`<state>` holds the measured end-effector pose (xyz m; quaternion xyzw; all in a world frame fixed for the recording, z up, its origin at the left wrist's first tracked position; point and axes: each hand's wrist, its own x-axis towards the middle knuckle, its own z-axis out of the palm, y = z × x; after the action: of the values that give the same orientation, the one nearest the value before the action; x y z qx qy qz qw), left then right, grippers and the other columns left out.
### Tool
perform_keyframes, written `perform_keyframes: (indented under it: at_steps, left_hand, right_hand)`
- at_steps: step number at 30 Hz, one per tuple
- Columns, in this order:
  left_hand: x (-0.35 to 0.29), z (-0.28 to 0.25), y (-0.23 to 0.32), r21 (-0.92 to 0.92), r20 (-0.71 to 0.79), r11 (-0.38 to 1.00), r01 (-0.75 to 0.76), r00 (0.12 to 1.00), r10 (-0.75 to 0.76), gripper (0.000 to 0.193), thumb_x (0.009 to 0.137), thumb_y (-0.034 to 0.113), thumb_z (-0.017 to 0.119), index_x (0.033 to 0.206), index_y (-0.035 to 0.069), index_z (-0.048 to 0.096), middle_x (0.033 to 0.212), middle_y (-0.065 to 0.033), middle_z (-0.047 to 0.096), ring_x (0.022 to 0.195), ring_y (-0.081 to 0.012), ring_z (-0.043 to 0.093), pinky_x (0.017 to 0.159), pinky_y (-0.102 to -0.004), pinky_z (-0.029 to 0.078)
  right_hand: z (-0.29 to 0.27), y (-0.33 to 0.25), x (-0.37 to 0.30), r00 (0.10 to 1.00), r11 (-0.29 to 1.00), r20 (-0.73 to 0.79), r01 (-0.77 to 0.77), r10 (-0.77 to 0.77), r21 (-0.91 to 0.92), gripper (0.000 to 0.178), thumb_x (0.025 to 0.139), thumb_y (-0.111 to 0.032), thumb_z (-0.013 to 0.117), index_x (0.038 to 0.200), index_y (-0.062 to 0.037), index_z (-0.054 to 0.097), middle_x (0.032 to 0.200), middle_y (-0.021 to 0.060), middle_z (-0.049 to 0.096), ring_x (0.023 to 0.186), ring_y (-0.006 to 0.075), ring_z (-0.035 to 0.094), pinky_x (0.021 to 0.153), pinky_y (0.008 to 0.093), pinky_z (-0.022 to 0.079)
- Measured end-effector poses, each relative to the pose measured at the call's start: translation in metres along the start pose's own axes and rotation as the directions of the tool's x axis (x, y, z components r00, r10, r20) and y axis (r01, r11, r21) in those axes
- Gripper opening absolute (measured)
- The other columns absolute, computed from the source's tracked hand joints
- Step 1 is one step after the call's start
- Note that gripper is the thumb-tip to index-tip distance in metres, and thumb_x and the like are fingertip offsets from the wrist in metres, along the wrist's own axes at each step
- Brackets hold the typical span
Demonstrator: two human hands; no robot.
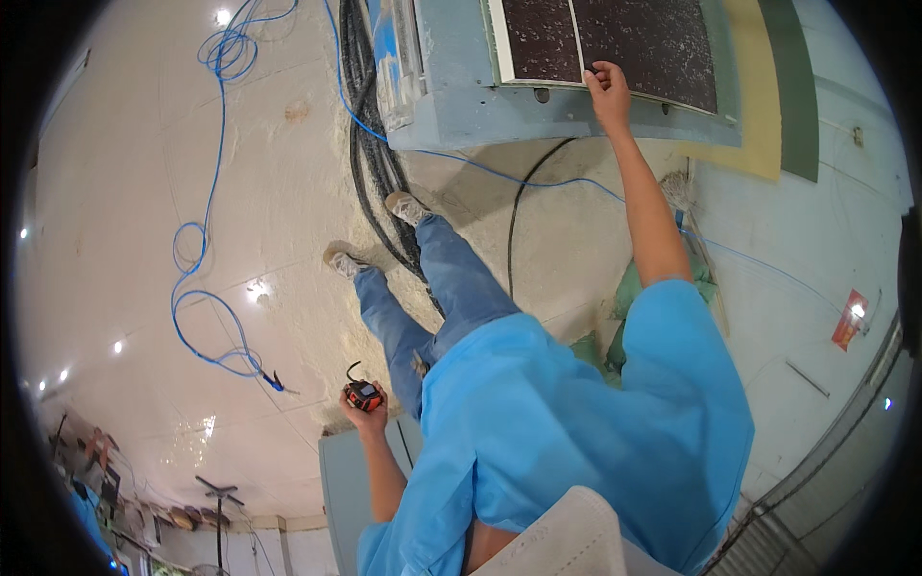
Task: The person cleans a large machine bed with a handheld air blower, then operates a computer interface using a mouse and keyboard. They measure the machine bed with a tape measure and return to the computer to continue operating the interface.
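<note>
My left hand (366, 415) hangs low at my left side, its fingers wrapped round an orange and black tape measure (364, 394). A thin dark strap curls up from the tape measure. Stretched forward, my right hand (608, 91) is at the near edge of a dark speckled panel (645, 48) on a blue-grey machine (557, 117). Its thumb and fingers are pinched at the foot of a narrow white strip (576, 34) that divides the dark surface. Something small and dark shows at the fingertips, too small to name.
Thick black cables (363, 154) run along the floor past my feet. A blue hose (213, 182) loops on the left and ends in a nozzle (276, 382). Pale debris is scattered around. Yellow and green sheets (795, 86) stand beside the machine; green sacks (629, 288) lie near my right arm.
</note>
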<state>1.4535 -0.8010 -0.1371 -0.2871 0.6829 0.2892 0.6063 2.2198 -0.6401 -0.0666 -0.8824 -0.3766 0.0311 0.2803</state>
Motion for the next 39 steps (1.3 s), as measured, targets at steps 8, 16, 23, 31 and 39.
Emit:
perform_keyframes:
  at_steps: [8,16,23,31,39]
  left_hand:
    - [0.001,0.078,0.166,0.256,0.344,0.959,-0.124,0.939,0.03,0.058,0.091,0.056,0.053,0.117,0.005,0.063,0.1,-0.0196,0.066,0.086,-0.0292,0.065,0.074,-0.0377,0.057]
    - [-0.009,0.192,0.298,0.434,0.328,0.876,-0.212,0.942,0.066,0.049,0.089,0.054,0.058,0.106,0.009,0.066,0.097,-0.0127,0.069,0.086,-0.0305,0.066,0.073,-0.04,0.057]
    - [-0.023,0.296,0.37,0.523,0.3,0.82,-0.231,0.951,0.076,0.054,0.087,0.057,0.056,0.105,0.007,0.066,0.096,-0.0118,0.068,0.085,-0.0289,0.065,0.072,-0.0386,0.056]
    - [-0.038,0.42,0.414,0.669,0.276,0.727,-0.158,0.96,-0.046,0.06,0.088,0.061,0.051,0.105,0.006,0.065,0.093,-0.0189,0.067,0.081,-0.0308,0.064,0.071,-0.0386,0.054]
    - [-0.035,0.536,0.469,0.747,0.307,0.645,-0.16,0.944,-0.121,0.062,0.087,0.063,0.051,0.107,0.007,0.066,0.093,-0.0176,0.066,0.08,-0.0287,0.063,0.07,-0.0358,0.052]
  right_hand:
    - [-0.005,0.004,0.007,0.98,0.924,-0.195,-0.043,-0.035,-0.379,0.028,0.094,-0.022,0.059,0.115,-0.0058,0.066,0.105,0.018,0.066,0.095,0.0344,0.062,0.087,0.0451,0.049]
    - [0.105,-0.144,-0.016,0.858,0.872,0.166,0.487,-0.486,0.039,0.045,0.1,-0.036,0.054,0.129,-0.001,0.058,0.136,0.0219,0.054,0.126,0.04,0.049,0.109,0.0452,0.037]
    - [0.064,-0.081,0.062,0.791,0.75,-0.595,-0.479,0.144,-0.456,0.052,0.094,-0.031,0.062,0.128,0.0072,0.052,0.136,0.0291,0.049,0.124,0.0434,0.048,0.104,0.0505,0.041]
    - [0.152,-0.197,0.113,0.971,0.963,0.063,0.237,-0.23,-0.129,0.057,0.094,-0.041,0.061,0.138,-0.0059,0.052,0.146,0.0195,0.047,0.137,0.0382,0.042,0.112,0.0454,0.037]
    - [0.096,-0.092,0.159,0.515,0.427,-0.726,-0.842,0.456,-0.33,0.064,0.093,-0.053,0.056,0.127,0.001,0.059,0.13,0.0278,0.055,0.123,0.044,0.05,0.106,0.0512,0.039]
